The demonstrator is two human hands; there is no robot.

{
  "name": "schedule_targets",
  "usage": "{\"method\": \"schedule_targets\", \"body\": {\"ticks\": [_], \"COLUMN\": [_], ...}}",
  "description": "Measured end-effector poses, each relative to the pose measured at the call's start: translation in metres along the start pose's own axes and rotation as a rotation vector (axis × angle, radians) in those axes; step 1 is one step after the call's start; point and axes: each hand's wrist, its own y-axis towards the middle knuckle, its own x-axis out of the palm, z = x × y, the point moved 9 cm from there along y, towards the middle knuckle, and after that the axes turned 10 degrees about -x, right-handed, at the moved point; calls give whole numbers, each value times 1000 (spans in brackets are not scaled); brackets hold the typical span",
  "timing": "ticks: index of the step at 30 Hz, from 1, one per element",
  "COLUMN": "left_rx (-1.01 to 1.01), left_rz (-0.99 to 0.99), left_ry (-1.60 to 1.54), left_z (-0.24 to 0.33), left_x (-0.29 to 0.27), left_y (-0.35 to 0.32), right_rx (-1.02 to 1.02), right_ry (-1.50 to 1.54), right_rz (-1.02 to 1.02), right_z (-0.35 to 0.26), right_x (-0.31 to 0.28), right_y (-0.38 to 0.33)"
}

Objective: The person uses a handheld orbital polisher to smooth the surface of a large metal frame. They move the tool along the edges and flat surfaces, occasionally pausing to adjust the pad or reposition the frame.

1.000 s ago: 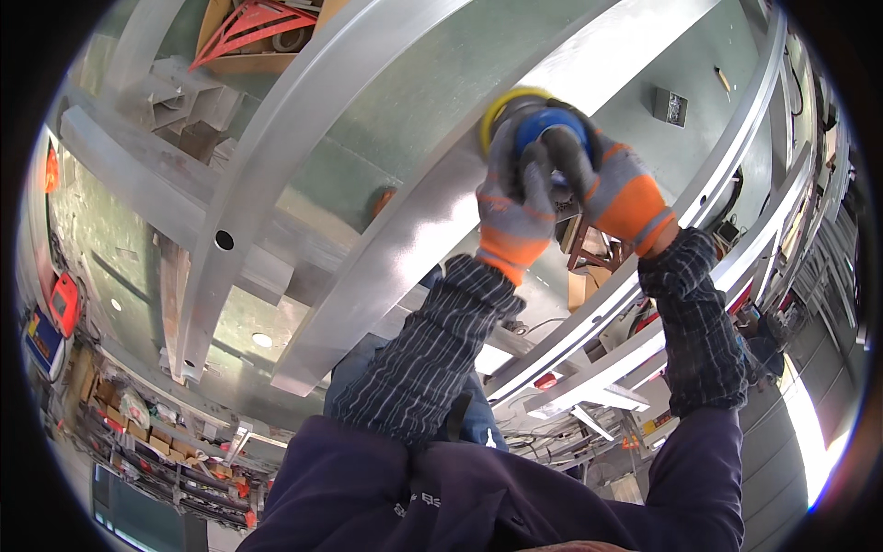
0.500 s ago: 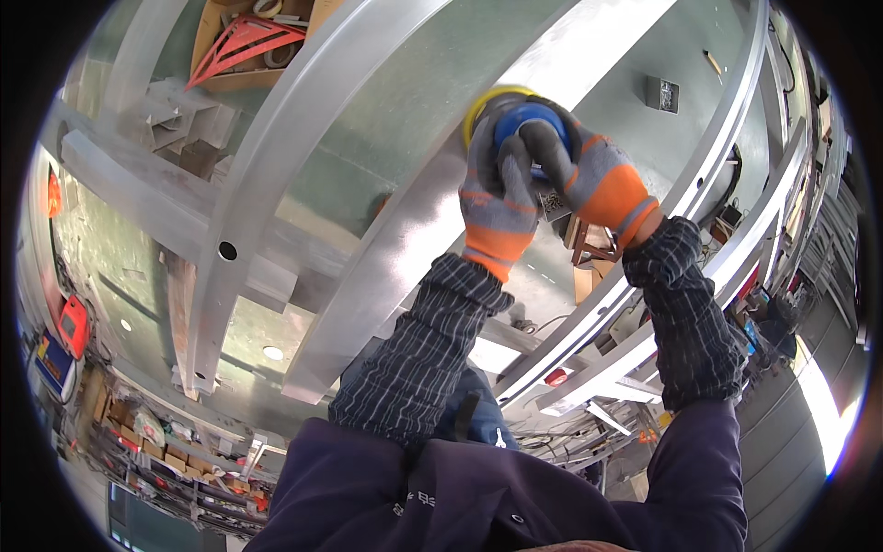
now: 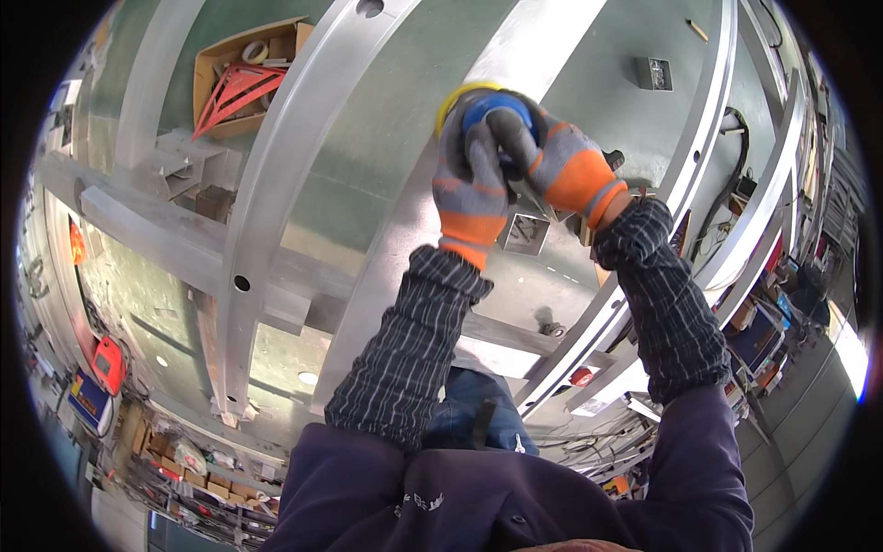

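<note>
Both my gloved hands are closed around a round sander with a blue top (image 3: 497,109) and a yellow-edged pad (image 3: 448,103). The sander sits on the upper face of a wide silver metal beam (image 3: 391,241). My left hand (image 3: 469,189), in a grey and orange glove, wraps its near left side. From the right, my right hand (image 3: 568,166) grips it, its fingers over the blue top. My hands hide the tool's underside and most of its body.
Parallel metal beams (image 3: 267,175) run on both sides over a greenish surface. A cardboard box (image 3: 210,69) holding a red triangle square (image 3: 241,92) lies far left. Small open metal boxes (image 3: 655,74) and a dark hose (image 3: 736,152) lie at right.
The view has turned slightly, and the sander with both hands appears a little farther left. An open metal box below my hands shows more fully. Both hands keep their grip.
</note>
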Motion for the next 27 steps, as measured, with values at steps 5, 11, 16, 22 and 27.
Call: {"method": "schedule_targets", "body": {"ticks": [5, 11, 16, 22, 27], "left_rx": [-2, 29, 27, -68, -87], "left_rz": [72, -46, -119, -56, -148], "left_ry": [83, 192, 211, 127, 122], "left_z": [-8, 8, 26, 3, 16], "left_x": [-14, 16, 81, 54, 95], "left_y": [-18, -28, -4, -39, -14], "right_rx": [38, 106, 136, 104, 136], "right_ry": [14, 154, 326, 254, 120], "right_rz": [-52, 66, 188, 18, 7], "right_z": [-1, 14, 76, 40, 76], "right_x": [25, 15, -17, -1, -31], "right_y": [-27, -55, -45, -72, -51]}}
